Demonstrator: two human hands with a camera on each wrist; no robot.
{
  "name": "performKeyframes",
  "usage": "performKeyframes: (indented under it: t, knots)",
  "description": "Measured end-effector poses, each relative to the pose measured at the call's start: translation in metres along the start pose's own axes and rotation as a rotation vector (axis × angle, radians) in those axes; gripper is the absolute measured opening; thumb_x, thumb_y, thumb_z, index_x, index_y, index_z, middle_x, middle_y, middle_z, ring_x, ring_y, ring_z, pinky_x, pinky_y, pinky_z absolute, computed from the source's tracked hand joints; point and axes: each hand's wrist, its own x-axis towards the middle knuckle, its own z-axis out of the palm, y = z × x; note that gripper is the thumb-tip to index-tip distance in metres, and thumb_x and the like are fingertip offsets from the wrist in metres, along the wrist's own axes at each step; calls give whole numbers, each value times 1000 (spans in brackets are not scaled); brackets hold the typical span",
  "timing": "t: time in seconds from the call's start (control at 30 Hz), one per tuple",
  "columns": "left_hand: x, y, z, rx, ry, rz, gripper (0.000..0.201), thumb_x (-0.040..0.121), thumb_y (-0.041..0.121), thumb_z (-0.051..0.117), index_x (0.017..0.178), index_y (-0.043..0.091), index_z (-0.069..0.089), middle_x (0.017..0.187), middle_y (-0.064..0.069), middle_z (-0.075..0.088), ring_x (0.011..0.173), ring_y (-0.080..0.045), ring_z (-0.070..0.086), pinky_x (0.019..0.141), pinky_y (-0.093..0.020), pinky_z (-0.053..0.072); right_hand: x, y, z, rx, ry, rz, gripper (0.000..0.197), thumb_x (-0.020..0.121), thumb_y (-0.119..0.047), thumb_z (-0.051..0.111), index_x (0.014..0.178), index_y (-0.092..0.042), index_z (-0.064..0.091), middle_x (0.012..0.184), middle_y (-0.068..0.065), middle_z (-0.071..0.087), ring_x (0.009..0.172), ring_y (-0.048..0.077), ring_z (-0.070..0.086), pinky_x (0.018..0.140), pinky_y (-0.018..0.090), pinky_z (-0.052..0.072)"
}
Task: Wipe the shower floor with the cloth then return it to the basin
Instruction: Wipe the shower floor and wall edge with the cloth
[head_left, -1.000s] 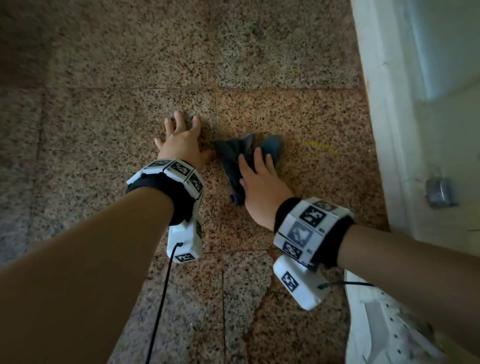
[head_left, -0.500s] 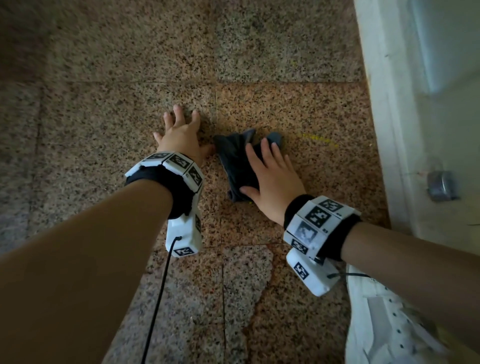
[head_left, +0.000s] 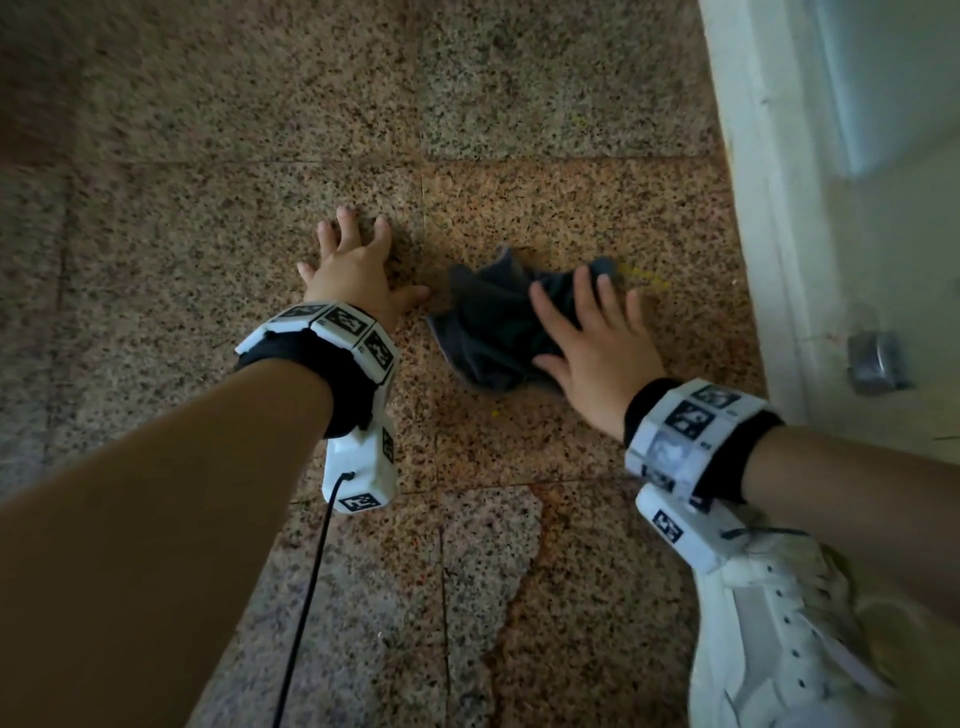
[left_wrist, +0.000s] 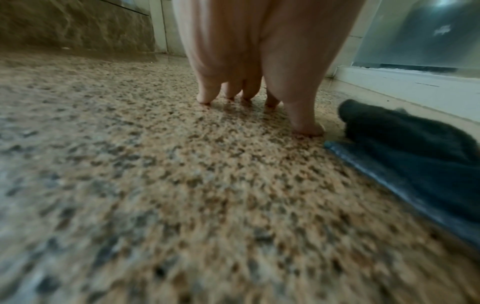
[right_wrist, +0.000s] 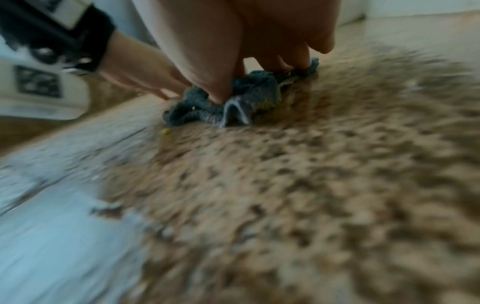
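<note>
A crumpled dark grey cloth (head_left: 488, 322) lies on the speckled granite shower floor (head_left: 545, 447). My right hand (head_left: 592, 332) presses on its right part with spread, straight fingers; the thumb lies on its near edge. In the right wrist view the fingertips (right_wrist: 298, 63) push into the bunched cloth (right_wrist: 233, 102). My left hand (head_left: 353, 265) is planted flat on the floor just left of the cloth, fingers spread. The left wrist view shows its fingertips (left_wrist: 205, 98) on the stone and the cloth (left_wrist: 415, 148) to the right. No basin is in view.
A white door frame or threshold (head_left: 769, 208) runs along the right, with a small metal fitting (head_left: 878, 364) low on it. A white sneaker (head_left: 779, 639) stands at the bottom right. A faint yellow smear (head_left: 644, 275) marks the floor beyond the cloth. A cable (head_left: 306, 597) hangs from my left wrist.
My right hand has slid the cloth to the right, away from my left hand, and its fingers have spread wider. The left hand stays planted on the floor.
</note>
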Motion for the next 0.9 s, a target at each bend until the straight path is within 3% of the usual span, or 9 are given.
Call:
performKeyframes:
  t: [0.13, 0.27, 0.4, 0.47, 0.77, 0.9]
  knots:
    - [1, 0, 0, -3, -5, -8, 83, 89, 47, 54, 151, 22, 5, 158, -9, -13, 145, -32, -9, 115, -57, 7, 19, 35, -13, 53, 24, 153, 61, 100, -41, 29, 151, -28, -1, 157, 20, -3, 145, 40, 1, 117, 52, 3]
    - [1, 0, 0, -9, -13, -14, 83, 89, 46, 54, 151, 22, 4, 157, -9, -13, 145, -32, -10, 115, -56, 7, 27, 46, -23, 204, 8, 242, 62, 100, -40, 32, 151, -30, -2, 158, 18, -7, 145, 38, -4, 118, 51, 4]
    - [2, 0, 0, -6, -21, -20, 83, 89, 46, 53, 151, 22, 4, 157, -8, -14, 145, -32, -10, 115, -56, 7, 23, 28, -26, 400, 29, 268, 64, 96, -54, 28, 149, -38, -4, 157, 14, -14, 143, 43, -11, 117, 52, 1]
    - [2, 0, 0, -1, -17, -20, 83, 89, 47, 54, 151, 22, 4, 157, -9, -14, 145, -32, -10, 115, -57, 7, 24, 16, -22, 392, 4, 272, 63, 95, -57, 28, 149, -41, -3, 157, 12, -18, 141, 45, -15, 117, 52, -1]
    - [2, 0, 1, -3, -16, -16, 83, 89, 47, 54, 151, 21, 5, 158, -9, -13, 145, -32, -9, 115, -57, 8, 10, -21, -4, 464, -70, 431, 64, 100, -44, 27, 149, -33, -13, 153, 12, -31, 141, 41, -20, 117, 49, -3]
    - [2, 0, 1, 0, -7, -9, 83, 89, 47, 53, 151, 21, 5, 158, -9, -12, 145, -33, -9, 115, -58, 8, 23, -9, -11, 448, -42, 497, 61, 100, -43, 27, 150, -33, -9, 154, 13, -26, 141, 41, -21, 117, 50, -5]
